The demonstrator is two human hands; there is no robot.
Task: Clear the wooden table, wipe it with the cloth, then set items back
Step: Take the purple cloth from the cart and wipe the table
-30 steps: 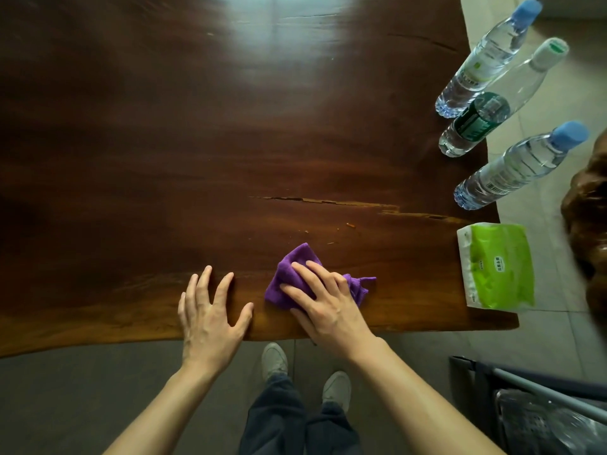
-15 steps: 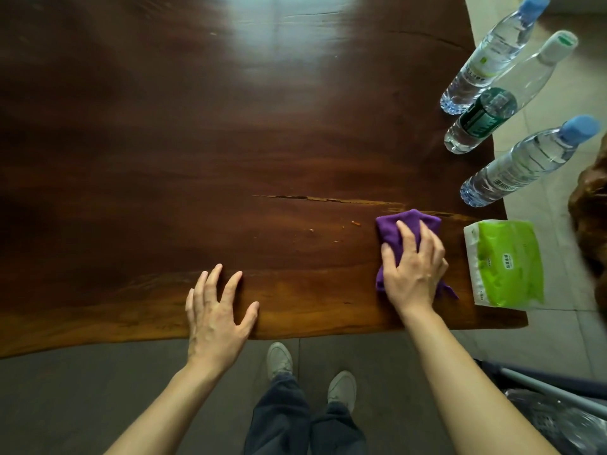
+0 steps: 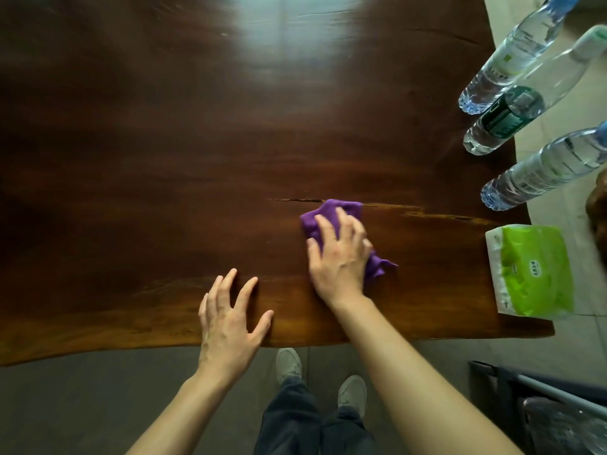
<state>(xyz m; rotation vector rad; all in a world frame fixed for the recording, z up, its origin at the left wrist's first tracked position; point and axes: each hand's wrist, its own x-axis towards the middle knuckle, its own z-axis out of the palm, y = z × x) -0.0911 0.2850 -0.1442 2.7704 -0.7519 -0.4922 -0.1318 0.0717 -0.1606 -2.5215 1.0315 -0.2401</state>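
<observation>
A purple cloth (image 3: 331, 213) lies bunched on the dark wooden table (image 3: 164, 159), near a long crack in the wood. My right hand (image 3: 340, 254) presses flat on top of the cloth, fingers spread over it. Near the front edge, my left hand (image 3: 230, 318) rests open on the table with fingers apart, holding nothing. Three clear water bottles stand along the right edge: a far one (image 3: 512, 57), a middle one with a dark label (image 3: 512, 114), and a near one (image 3: 542, 172). A green tissue pack (image 3: 532, 270) lies at the front right corner.
The table's front edge runs across just below my left hand, with grey floor and my feet (image 3: 320, 379) beneath. A dark bin with a clear bag (image 3: 551, 412) stands on the floor at the lower right. A brown carved object (image 3: 599, 211) shows at the right border.
My right hand slid the cloth right toward the tissue pack, then back left and slightly farther up onto the crack. My left hand stayed planted by the front edge.
</observation>
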